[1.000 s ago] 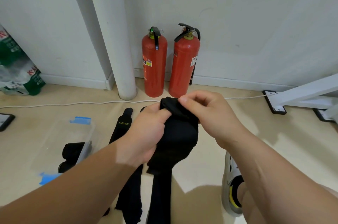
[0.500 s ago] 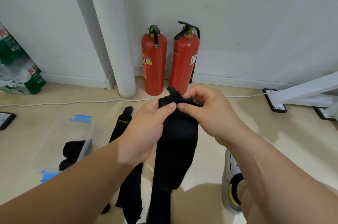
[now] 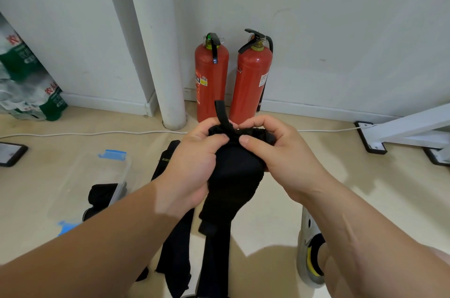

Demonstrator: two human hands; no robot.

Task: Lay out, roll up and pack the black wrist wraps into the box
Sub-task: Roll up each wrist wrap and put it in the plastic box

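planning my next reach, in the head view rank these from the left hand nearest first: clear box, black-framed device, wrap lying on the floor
1. Wrap lying on the floor: just under the left hand.
2. Clear box: on the floor, to its left.
3. Black-framed device: far left edge of view.

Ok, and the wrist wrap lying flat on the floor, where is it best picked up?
The floor wrist wrap lies flat, running lengthwise away from the person. Probably best to pinch its far end, by the yellow lettering, across the narrow width from above. That end lies bare, apart from the clear box and the held wrist wrap.
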